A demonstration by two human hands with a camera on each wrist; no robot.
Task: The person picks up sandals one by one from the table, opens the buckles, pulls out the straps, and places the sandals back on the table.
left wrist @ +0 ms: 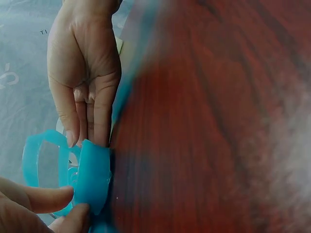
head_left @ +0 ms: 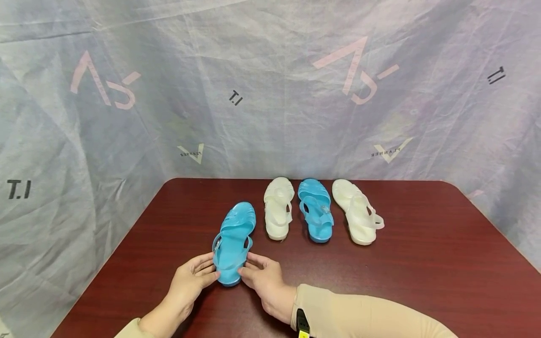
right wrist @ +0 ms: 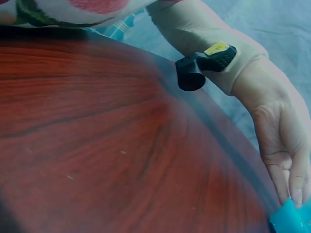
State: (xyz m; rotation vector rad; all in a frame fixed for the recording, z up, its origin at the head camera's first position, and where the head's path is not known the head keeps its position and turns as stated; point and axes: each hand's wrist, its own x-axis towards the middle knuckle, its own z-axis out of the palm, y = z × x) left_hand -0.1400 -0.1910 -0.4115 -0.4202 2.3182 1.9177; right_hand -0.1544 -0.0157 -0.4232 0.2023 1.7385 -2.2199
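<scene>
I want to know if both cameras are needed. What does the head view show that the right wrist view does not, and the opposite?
Only head: a strappy white plastic sandal, a similar light-blue sandal to its right and another white sandal beyond that; also pink prints on the grey fabric backdrop.

Only right wrist: white cloth with red and green print and blue-and-white checked material.

Both: the dark red wood-grain table, the nearest blue plastic sandal, cut off in the wrist view, and a hand touching it.
</scene>
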